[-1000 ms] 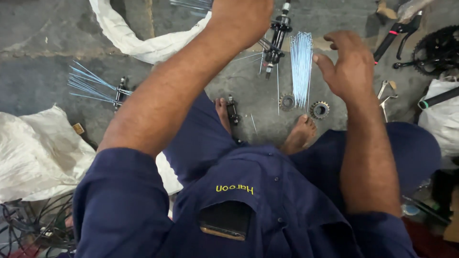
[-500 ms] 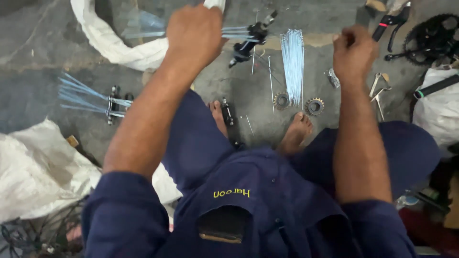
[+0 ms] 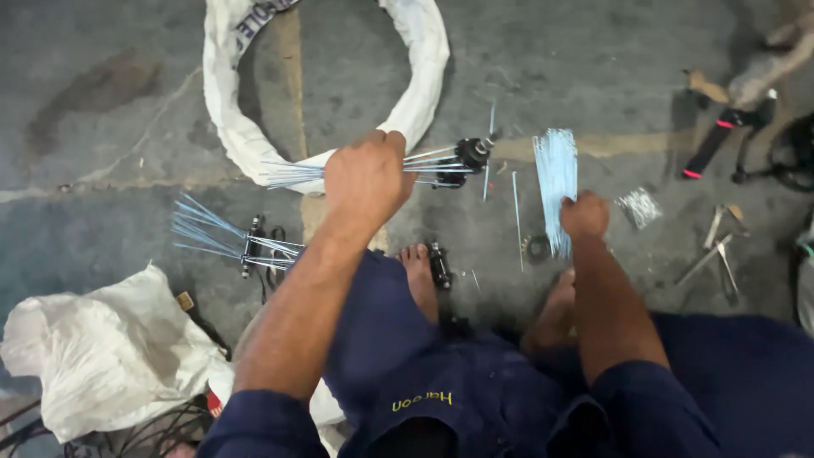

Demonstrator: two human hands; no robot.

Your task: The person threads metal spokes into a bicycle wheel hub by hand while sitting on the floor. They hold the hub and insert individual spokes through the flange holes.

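My left hand (image 3: 366, 174) is closed around the thin silver spokes of a black wheel hub (image 3: 471, 157) and holds it just above the floor, spokes fanning to the left. My right hand (image 3: 585, 216) is a fist at the near end of a flat bundle of loose spokes (image 3: 555, 170) lying on the concrete, fingers closed on them. A single spoke (image 3: 515, 212) lies between the hub and the bundle. My bare feet (image 3: 420, 280) rest just below the hands.
A second hub with fanned spokes (image 3: 254, 246) lies at left. A white wrapped rim (image 3: 415, 76) lies behind the hands, a white sack (image 3: 110, 356) at lower left. Red-handled pliers (image 3: 721, 140), a heap of small metal parts (image 3: 638, 206) and hand tools (image 3: 716, 250) are at right.
My left hand has come down and nearer with the hub and its spokes. My right hand dropped from mid-air onto the near end of the spoke bundle.
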